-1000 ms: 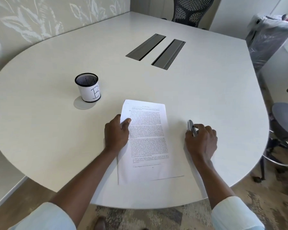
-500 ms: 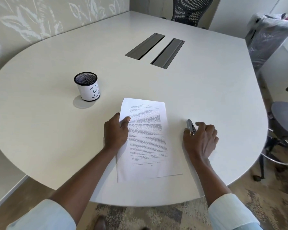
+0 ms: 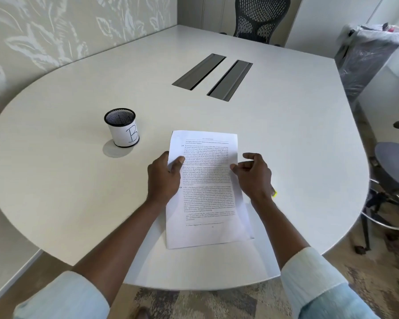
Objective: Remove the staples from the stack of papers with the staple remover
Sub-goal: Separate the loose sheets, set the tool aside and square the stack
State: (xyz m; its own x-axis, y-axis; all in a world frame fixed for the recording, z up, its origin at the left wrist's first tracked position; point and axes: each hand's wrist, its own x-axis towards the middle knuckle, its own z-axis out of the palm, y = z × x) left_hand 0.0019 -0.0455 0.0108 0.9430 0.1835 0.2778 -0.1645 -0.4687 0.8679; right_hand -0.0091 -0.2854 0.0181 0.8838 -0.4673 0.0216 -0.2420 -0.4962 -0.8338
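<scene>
The stack of papers (image 3: 207, 192), printed text facing up, lies on the white table (image 3: 286, 139) in front of me. My left hand (image 3: 162, 178) pinches its left edge, with the thumb on top and the fingers hidden beneath the sheet. My right hand (image 3: 253, 176) hovers at the right edge, fingers loosely curled and apart, the thumb tip touching the paper. Only the yellow end of the staple remover (image 3: 274, 193) shows at the outer side of my right hand. The rest of the tool is hidden under that hand. No staple can be made out.
A black mesh cup (image 3: 122, 127) wrapped in white paper marked "B" stands left of the papers. Two grey cable slots (image 3: 213, 75) sit in the table's middle. A mesh chair (image 3: 260, 17) stands at the far side, a stool (image 3: 394, 166) and wrapped items at the right.
My right hand has opened off the silver tool and moved left to the paper's right edge, now covering most of the tool. The left hand stays on the left edge.
</scene>
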